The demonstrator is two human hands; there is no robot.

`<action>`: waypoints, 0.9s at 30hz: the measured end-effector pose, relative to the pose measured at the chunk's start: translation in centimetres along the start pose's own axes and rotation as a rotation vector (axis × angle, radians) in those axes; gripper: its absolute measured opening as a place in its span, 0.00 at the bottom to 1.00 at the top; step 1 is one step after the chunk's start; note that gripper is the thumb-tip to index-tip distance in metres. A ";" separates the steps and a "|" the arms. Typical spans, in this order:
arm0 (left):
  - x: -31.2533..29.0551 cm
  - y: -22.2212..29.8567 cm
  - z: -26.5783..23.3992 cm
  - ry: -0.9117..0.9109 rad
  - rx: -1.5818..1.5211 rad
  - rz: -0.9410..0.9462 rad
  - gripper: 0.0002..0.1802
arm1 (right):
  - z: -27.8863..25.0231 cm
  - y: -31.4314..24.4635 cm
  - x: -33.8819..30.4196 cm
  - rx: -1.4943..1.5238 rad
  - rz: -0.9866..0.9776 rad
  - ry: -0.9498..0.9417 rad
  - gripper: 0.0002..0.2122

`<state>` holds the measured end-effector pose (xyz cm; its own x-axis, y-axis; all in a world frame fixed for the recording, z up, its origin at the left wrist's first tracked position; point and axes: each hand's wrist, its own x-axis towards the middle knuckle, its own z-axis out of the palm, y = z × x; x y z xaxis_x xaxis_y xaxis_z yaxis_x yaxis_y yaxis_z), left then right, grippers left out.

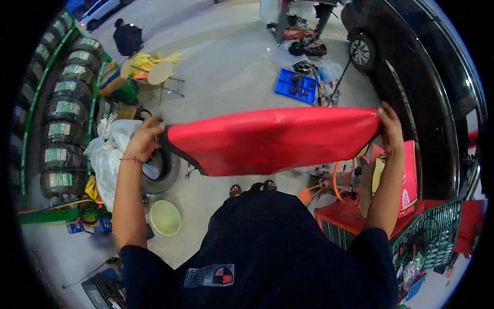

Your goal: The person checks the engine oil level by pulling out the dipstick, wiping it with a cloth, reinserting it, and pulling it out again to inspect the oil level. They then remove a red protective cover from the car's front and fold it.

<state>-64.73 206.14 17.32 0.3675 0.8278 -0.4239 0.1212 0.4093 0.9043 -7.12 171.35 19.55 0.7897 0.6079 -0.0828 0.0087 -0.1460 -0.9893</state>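
A wide red sheet with dark edging (272, 139), fabric or soft vinyl by its look, is stretched out between my two hands in front of me. My left hand (146, 138) grips its dark left end, with the fingers closed at the upper corner. At the opposite upper corner, my right hand (390, 123) pinches the red edge. The sheet sags a little and hangs above the floor, hiding what lies behind it. Both arms reach forward, clear of my dark shirt.
Racks of tyres (66, 110) line the left side. A pale bucket (165, 218) and a loose tyre (163, 172) stand at lower left. A dark car (406, 67) is at right, above a red cart (342, 213). Farther off are a blue tray (296, 86), stools (160, 73) and a crouching person (127, 38).
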 end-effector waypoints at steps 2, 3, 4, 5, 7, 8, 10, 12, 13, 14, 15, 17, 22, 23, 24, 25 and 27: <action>3.0 -4.0 -2.9 -0.104 0.048 -0.101 0.30 | -1.6 1.0 -2.4 -0.184 0.144 -0.086 0.24; 3.8 -5.0 -2.3 -0.068 0.012 -0.107 0.30 | -2.0 1.9 -3.6 -0.148 0.131 -0.033 0.24; 4.1 -6.0 -2.0 -0.018 -0.028 -0.116 0.30 | -1.5 2.6 -4.3 -0.116 0.115 0.007 0.23; 4.3 -6.8 -1.7 0.038 -0.067 -0.118 0.31 | -0.5 2.9 -4.8 -0.081 0.092 0.042 0.23; 4.4 -8.1 -1.3 0.074 -0.004 -0.090 0.32 | 0.4 2.9 -5.3 -0.098 0.046 0.087 0.21; 4.6 -8.5 -1.6 0.077 0.087 -0.073 0.31 | 0.2 3.2 -5.6 -0.109 0.068 0.028 0.21; 4.9 -9.5 -3.0 0.037 0.234 -0.095 0.30 | 0.2 4.5 -6.9 -0.293 0.107 -0.139 0.20; 6.0 -12.0 -4.8 -0.043 0.320 -0.176 0.29 | -1.0 9.0 -8.8 -0.239 0.180 -0.036 0.20; 6.1 -13.8 -5.1 -0.083 0.405 -0.165 0.28 | -1.3 10.5 -9.3 -0.219 0.223 -0.002 0.20; 5.5 -15.5 -5.6 -0.119 0.502 -0.168 0.27 | -0.6 11.0 -10.2 -0.159 0.236 0.012 0.16; 4.9 -17.0 -6.1 -0.157 0.596 -0.173 0.26 | -0.2 10.9 -10.8 -0.101 0.251 0.027 0.14; 2.2 -16.7 -4.5 -0.078 0.443 -0.305 0.19 | 1.0 10.0 -13.1 -0.126 0.349 0.050 0.10; -1.0 -26.0 -7.4 -0.257 0.101 -0.823 0.31 | -0.2 13.5 -15.7 -0.334 0.489 0.046 0.15; -1.3 -26.2 -6.5 -0.200 0.186 -0.822 0.32 | -0.6 14.3 -16.2 -0.458 0.534 0.064 0.15; -0.5 -27.8 -8.0 -0.293 0.283 -0.742 0.32 | -1.9 16.0 -16.7 -0.378 0.526 0.086 0.14; 0.6 -30.6 -10.2 -0.382 0.369 -0.652 0.31 | -1.9 16.1 -16.3 -0.404 0.518 0.066 0.15; 0.1 -31.2 -10.3 -0.450 0.551 -0.503 0.33 | -2.0 16.0 -16.1 -0.451 0.509 0.031 0.16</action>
<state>-78.03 197.39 -11.45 0.4658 0.3210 -0.8246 0.7530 0.3456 0.5599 -18.47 157.62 5.28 0.7803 0.3558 -0.5143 -0.1189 -0.7231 -0.6805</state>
